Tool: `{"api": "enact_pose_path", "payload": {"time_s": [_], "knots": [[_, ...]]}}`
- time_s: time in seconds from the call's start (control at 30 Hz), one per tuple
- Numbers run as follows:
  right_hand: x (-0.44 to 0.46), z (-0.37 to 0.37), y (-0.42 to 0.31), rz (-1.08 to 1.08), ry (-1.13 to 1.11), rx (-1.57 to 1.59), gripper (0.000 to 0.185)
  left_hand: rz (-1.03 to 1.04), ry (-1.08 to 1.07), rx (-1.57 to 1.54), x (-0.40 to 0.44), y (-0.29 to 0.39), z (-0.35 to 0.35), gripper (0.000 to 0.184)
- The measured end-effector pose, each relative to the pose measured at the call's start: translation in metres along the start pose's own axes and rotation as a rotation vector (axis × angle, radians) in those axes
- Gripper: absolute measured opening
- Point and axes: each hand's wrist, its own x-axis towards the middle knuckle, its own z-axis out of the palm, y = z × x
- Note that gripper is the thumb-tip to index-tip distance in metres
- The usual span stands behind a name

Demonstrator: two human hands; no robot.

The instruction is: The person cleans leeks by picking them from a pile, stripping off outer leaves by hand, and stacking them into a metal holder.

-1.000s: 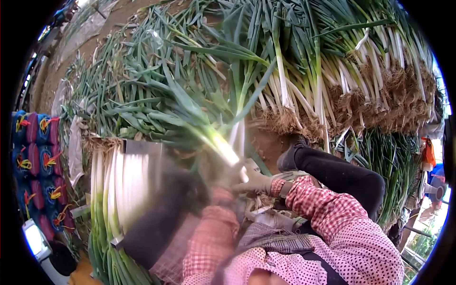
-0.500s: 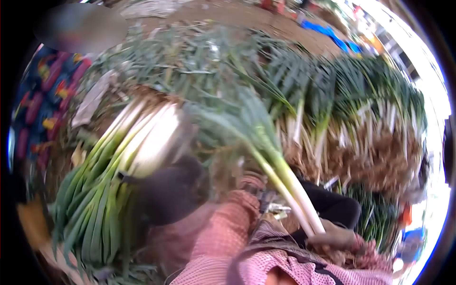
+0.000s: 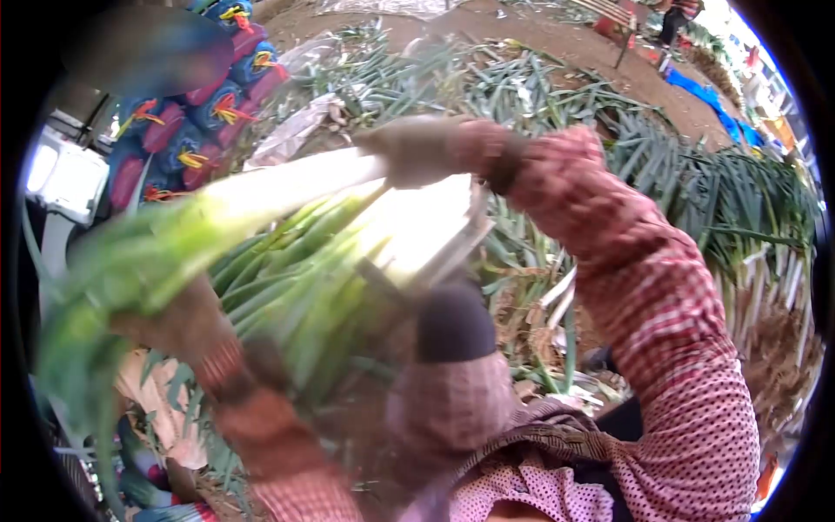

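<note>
My right hand (image 3: 413,150), gloved and blurred, is closed round the white root end of a few leeks (image 3: 287,183) held over the pile at the left. Lower left, my left hand (image 3: 174,309) is under the green leaves of these leeks; blur hides its fingers. Beneath them lies a neat leek bundle (image 3: 304,239), white stems toward the upper right and green leaves toward the lower left. A metal-edged holder (image 3: 457,248) borders its right side.
Rolled blue and pink bundles with coloured ties (image 3: 183,139) are stacked at the upper left. Loose leeks with roots (image 3: 765,287) lie at the right. Cut leaves (image 3: 522,96) cover the ground behind. A person (image 3: 677,19) stands far off at the upper right.
The held leeks have swung from my lap to the left, over the bundle. My right hand has risen across the view and my left hand has moved to the lower left. The view has turned left.
</note>
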Motion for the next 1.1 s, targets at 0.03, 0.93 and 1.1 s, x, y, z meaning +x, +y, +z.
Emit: {"api": "enact_pose_path", "payload": {"time_s": [0.03, 0.93, 1.1], "knots": [[0.028, 0.042, 0.031, -0.116, 0.044, 0.006, 0.028, -0.165, 0.119, -0.164, -0.025, 0.001, -0.019, 0.045], [-0.011, 0.122, 0.126, 0.606, -0.282, -0.034, 0.049, -0.865, -0.826, 2.134, -0.005, -0.147, -0.102, 0.066], [-0.104, 0.103, 0.05, 0.491, 0.616, 0.379, 0.042, -0.433, -0.878, 1.909, -0.019, -0.151, -0.156, 0.043]]}}
